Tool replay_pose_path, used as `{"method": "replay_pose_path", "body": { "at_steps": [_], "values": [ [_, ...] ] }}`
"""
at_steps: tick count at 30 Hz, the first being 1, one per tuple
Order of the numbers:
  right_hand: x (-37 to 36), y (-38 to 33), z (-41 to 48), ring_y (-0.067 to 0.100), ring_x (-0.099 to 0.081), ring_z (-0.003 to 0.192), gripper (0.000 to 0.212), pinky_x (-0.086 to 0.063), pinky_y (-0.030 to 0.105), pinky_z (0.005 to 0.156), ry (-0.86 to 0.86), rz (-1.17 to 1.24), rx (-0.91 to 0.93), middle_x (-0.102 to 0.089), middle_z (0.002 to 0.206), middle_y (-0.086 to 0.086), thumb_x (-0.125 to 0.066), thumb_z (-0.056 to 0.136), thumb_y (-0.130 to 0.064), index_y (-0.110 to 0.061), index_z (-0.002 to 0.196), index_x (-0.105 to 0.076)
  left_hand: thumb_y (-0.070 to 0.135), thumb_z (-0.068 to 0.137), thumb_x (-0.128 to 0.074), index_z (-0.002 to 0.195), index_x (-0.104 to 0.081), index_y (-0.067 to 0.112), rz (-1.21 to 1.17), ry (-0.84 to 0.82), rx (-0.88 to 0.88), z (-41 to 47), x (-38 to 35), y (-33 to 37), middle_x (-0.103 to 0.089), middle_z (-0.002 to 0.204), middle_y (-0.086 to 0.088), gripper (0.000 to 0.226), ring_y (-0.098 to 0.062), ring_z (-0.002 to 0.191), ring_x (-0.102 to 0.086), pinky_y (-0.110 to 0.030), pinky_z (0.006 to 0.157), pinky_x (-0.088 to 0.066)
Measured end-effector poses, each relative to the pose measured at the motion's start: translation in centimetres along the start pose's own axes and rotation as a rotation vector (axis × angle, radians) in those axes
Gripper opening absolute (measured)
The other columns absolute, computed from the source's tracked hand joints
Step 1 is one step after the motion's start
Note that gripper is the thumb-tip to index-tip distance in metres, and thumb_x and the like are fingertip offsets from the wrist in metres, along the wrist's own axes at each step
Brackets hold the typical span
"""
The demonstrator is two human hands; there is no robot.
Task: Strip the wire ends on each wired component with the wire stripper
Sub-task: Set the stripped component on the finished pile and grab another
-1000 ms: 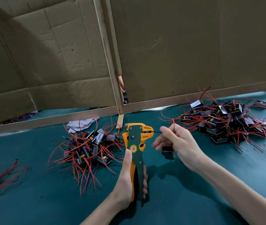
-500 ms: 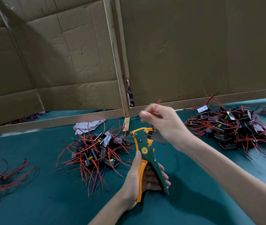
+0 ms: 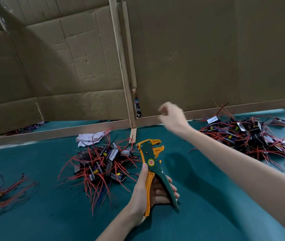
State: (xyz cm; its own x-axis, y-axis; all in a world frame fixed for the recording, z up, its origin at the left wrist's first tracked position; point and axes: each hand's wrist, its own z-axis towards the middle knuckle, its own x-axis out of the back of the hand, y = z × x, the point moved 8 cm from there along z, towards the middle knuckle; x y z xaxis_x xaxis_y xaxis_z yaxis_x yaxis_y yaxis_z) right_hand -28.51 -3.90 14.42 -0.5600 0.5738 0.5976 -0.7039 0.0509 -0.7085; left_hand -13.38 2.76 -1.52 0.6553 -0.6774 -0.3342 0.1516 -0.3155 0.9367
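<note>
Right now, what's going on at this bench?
A person is working through wired components at a green table. The left hand grips the handles of an orange-and-green wire stripper, whose jaws are open and empty. The right hand is raised near the cardboard partition and blurred, so I can't tell if it holds anything. One pile of red-wired components lies left of the stripper and another pile lies to the right.

Cardboard panels (image 3: 199, 49) are backing a teal mat (image 3: 34, 214).
A wooden post (image 3: 122, 66) is splitting the panels at upper centre; a crumpled white rag (image 3: 89, 138) is lying on the mat, left of centre, just below a wooden rail (image 3: 60, 132).
</note>
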Motion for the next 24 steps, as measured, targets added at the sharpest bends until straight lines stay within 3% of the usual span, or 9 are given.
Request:
{"method": "replay_pose_path", "body": {
  "at_steps": [2, 5, 8, 12, 17, 20, 24],
  "values": [
    [3.8, 4.7, 0.8, 0.039, -0.053, 0.107, 0.03, -0.041, 0.039, 0.087, 0.188, -0.193, -0.161, -0.053, 0.119, 0.021, -0.048, 0.085, -0.006, -0.008, 0.116, -0.049, 0.073, 0.076, -0.031, 0.091, -0.063, -0.004, 0.013, 0.0, -0.001, -0.1, 0.0, 0.1, -0.065, 0.085, -0.028, 0.085, -0.04, 0.082, -0.066, -0.054, 0.086, -0.052],
    [6.8, 10.7, 1.1, 0.043, -0.042, 0.116, 0.036, -0.035, 0.048, 0.093, 0.153, -0.54, -0.361, -0.043, 0.126, 0.03, -0.045, 0.086, -0.01, -0.012, 0.122, -0.04, 0.074, 0.075, -0.032, 0.091, -0.064, -0.004, 0.023, 0.005, 0.0, -0.1, 0.0, 0.2, -0.066, 0.086, -0.028, 0.086, -0.041, 0.082, -0.067, -0.05, 0.083, -0.054],
    [8.6, 14.6, 1.2, 0.044, -0.026, 0.128, 0.034, -0.023, 0.057, 0.103, 0.154, -0.707, -0.445, -0.033, 0.134, 0.034, -0.035, 0.097, -0.027, -0.018, 0.129, -0.041, 0.074, 0.076, -0.031, 0.089, -0.066, -0.003, 0.024, 0.011, 0.005, -0.2, 0.0, 0.3, -0.066, 0.086, -0.027, 0.085, -0.041, 0.082, -0.067, -0.05, 0.083, -0.054],
    [8.7, 17.6, 2.4, 0.039, -0.013, 0.14, 0.048, -0.013, 0.057, 0.108, -0.013, -0.627, -0.461, -0.031, 0.148, 0.023, -0.024, 0.099, -0.039, -0.017, 0.139, -0.04, 0.073, 0.076, -0.03, 0.091, -0.065, -0.004, 0.024, 0.006, 0.009, -0.3, 0.0, 0.2, -0.066, 0.086, -0.027, 0.086, -0.04, 0.082, -0.067, -0.049, 0.082, -0.054],
    [7.8, 18.1, 3.5, 0.032, -0.01, 0.143, 0.052, -0.016, 0.05, 0.109, -0.133, -0.486, -0.454, -0.03, 0.155, 0.009, -0.033, 0.099, -0.035, -0.02, 0.148, -0.031, 0.073, 0.076, -0.03, 0.092, -0.064, -0.004, 0.037, 0.013, 0.002, -0.4, 0.0, 0.3, -0.065, 0.087, -0.028, 0.086, -0.041, 0.084, -0.067, -0.051, 0.084, -0.053],
    [7.1, 18.9, 3.9, 0.033, -0.004, 0.146, 0.053, -0.01, 0.05, 0.113, -0.175, -0.392, -0.522, -0.024, 0.159, 0.005, -0.033, 0.098, -0.037, -0.024, 0.15, -0.03, 0.073, 0.076, -0.03, 0.092, -0.063, -0.005, 0.037, 0.022, 0.002, -0.5, 0.0, 0.5, -0.065, 0.087, -0.028, 0.086, -0.041, 0.084, -0.066, -0.051, 0.084, -0.052],
    [7.1, 19.3, 4.7, 0.035, -0.012, 0.143, 0.047, -0.014, 0.05, 0.114, -0.146, -0.288, -0.545, -0.031, 0.154, 0.01, -0.036, 0.098, -0.035, -0.016, 0.14, -0.046, 0.073, 0.078, -0.029, 0.09, -0.066, -0.003, 0.036, 0.023, 0.002, -0.7, 0.0, 0.7, -0.065, 0.088, -0.028, 0.085, -0.041, 0.085, -0.066, -0.05, 0.084, -0.054]
  ]
}}
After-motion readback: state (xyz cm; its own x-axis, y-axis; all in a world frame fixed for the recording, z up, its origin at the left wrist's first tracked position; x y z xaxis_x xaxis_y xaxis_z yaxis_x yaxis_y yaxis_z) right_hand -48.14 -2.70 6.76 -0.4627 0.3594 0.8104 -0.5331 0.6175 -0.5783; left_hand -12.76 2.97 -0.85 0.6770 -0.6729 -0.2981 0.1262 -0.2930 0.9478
